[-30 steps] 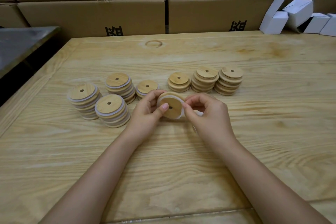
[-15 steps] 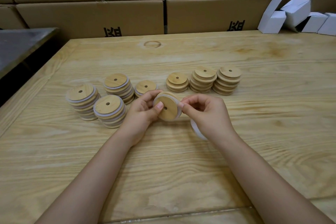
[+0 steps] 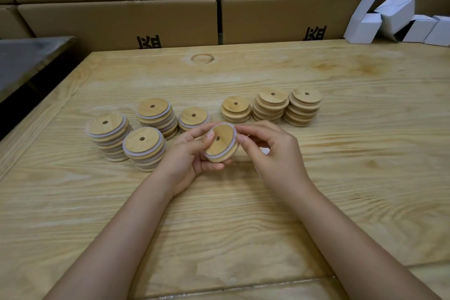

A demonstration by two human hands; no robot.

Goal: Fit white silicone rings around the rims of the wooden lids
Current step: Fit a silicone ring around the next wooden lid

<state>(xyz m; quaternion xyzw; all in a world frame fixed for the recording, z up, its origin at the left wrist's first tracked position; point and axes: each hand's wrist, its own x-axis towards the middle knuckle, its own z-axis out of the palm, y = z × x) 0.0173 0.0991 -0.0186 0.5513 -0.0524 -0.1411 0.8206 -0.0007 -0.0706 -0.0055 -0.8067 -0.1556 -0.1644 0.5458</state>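
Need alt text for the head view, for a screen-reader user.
A person's left hand holds a wooden lid above the table while the right hand pinches the white silicone ring at its rim. Ringed lid stacks stand left, bare stacks right.

The left hand covers the near-left edge of the lid and all of its underside. The right hand hides the stretch of ring it pinches. A white scrap shows between its curled fingers (what it is, I cannot tell). Both forearms run off the bottom edge. The cardboard boxes are cropped at the top, their print cut through, and the white cartons at the right.
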